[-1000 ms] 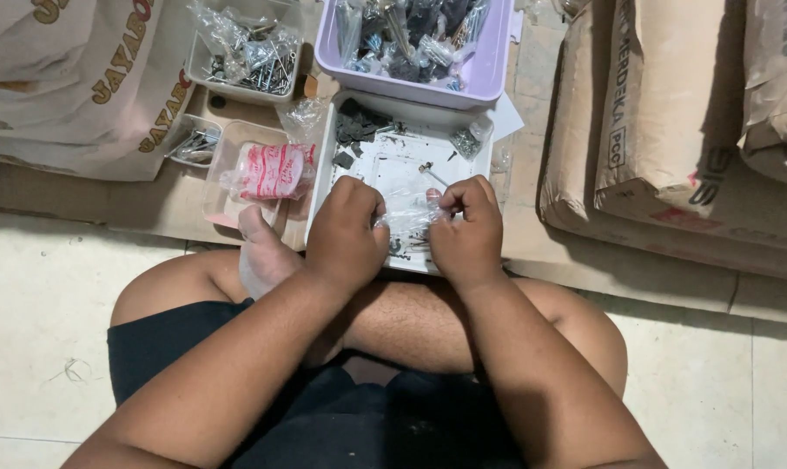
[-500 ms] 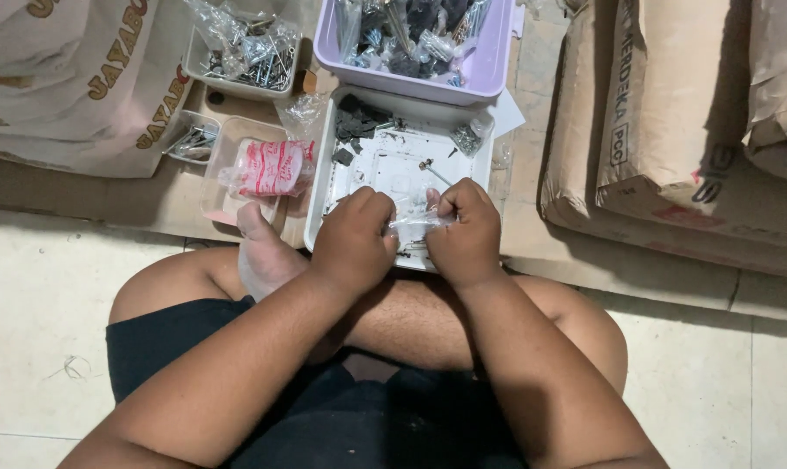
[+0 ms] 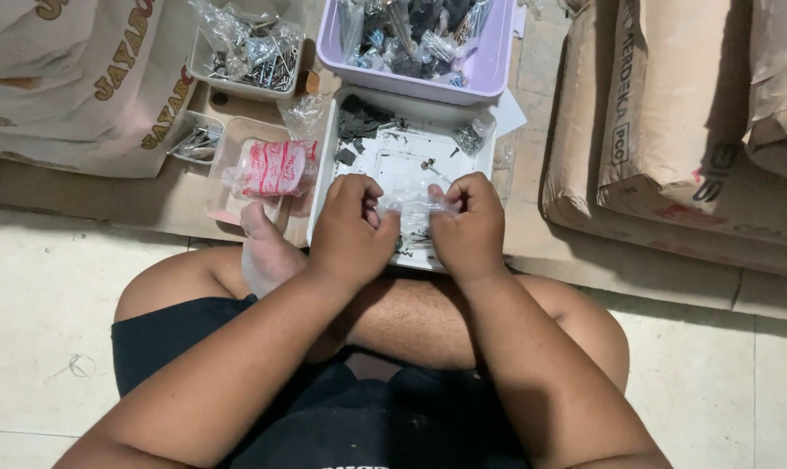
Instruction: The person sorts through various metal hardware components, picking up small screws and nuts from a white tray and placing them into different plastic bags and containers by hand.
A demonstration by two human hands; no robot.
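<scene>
My left hand and my right hand pinch a small clear plastic bag between them, just above the near part of a white tray. The bag is stretched between the fingertips of both hands; what it holds is too small to tell. Loose screws and dark bits lie scattered on the tray beyond my hands. I sit cross-legged on the floor, one bare foot lying left of the tray.
A lilac bin full of bagged hardware stands behind the tray. At left are a clear box of screws, a beige tub holding a red-printed packet. Paper sacks lie stacked right, more at the far left.
Both hands have stayed over the near end of the tray, the fingers working the little bag between them. The view has shifted slightly.
</scene>
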